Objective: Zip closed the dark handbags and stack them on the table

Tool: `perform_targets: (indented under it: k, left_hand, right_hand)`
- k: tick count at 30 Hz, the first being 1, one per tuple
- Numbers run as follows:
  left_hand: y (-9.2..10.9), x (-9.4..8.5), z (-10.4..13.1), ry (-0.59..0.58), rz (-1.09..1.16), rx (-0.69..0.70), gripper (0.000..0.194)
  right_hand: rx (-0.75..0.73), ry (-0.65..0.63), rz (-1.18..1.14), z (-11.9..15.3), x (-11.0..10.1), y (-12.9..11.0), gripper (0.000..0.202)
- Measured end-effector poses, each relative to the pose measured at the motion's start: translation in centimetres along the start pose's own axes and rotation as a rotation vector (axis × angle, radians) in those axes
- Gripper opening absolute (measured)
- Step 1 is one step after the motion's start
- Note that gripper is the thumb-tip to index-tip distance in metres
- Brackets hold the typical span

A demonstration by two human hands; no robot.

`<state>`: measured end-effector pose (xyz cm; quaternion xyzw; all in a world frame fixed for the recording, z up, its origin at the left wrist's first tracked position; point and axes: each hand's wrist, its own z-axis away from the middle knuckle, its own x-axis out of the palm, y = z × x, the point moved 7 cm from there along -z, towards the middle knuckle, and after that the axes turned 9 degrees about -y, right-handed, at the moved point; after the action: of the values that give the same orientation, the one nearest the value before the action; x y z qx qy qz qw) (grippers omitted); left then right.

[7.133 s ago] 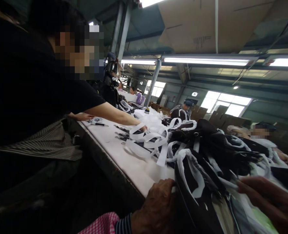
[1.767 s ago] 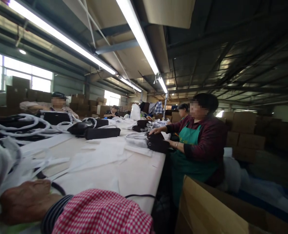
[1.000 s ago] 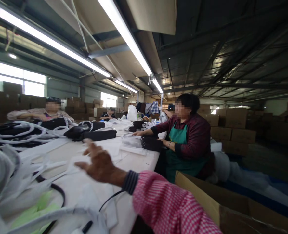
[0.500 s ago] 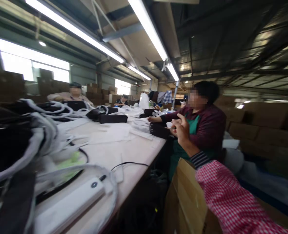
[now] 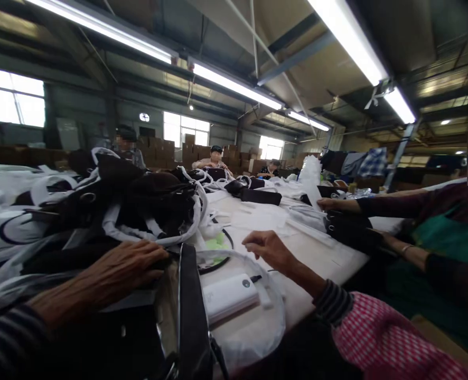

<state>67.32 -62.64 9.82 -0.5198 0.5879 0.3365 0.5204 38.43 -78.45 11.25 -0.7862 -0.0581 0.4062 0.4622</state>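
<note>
My left hand (image 5: 119, 269) lies with its fingers stretched out over the top edge of a black bag (image 5: 127, 338). Beside it, a broad black strap (image 5: 190, 301) rises from the bag. My right hand (image 5: 271, 250) hovers above the table, fingers loosely bent and apart from the thumb, with nothing visible in it. Below the right hand, a white power-bank-like device (image 5: 231, 300) with a round button and a dark plug lies on the table. A white-wrapped handle (image 5: 279, 311) curves around the device.
A heap of black bags (image 5: 150, 195) with white-wrapped handles stands beyond my left hand. To the right, a co-worker in a green apron (image 5: 448, 232) handles a black bag (image 5: 347, 227). Several people sit farther off, before stacked cartons (image 5: 158, 148). Pale green material (image 5: 216, 248) lies on the table (image 5: 253, 216).
The view has swung left. My left hand has come into view on the black bag. My right hand, raised near the co-worker before, is now lower over the table.
</note>
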Motion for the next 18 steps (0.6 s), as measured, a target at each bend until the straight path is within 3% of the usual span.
perform_targets:
  k: [3, 6, 9, 13, 18]
  left_hand:
    - [0.0, 3.4, 0.9, 0.007, -0.016, 0.006, 0.041]
    - [-0.4, 5.5, 2.5, 0.063, -0.075, -0.026, 0.047]
    - [-0.6, 5.8, 3.3, 0.081, -0.085, -0.068, 0.049]
    - [-0.2, 5.1, 3.2, 0.092, -0.066, -0.074, 0.043]
    - [-0.7, 5.4, 3.0, 0.118, -0.012, -0.082, 0.035]
  right_hand:
    - [-0.049, -0.146, 0.327, -4.7, 3.9, -1.2, 0.019]
    - [0.014, -0.196, 0.524, -9.3, 7.1, -0.6, 0.021]
    - [0.082, -0.196, 0.578, -12.7, 9.9, 0.7, 0.020]
    - [0.172, -0.162, 0.600, -14.9, 12.5, 2.4, 0.031]
    - [0.217, -0.011, 0.486, -15.6, 12.3, 3.3, 0.039]
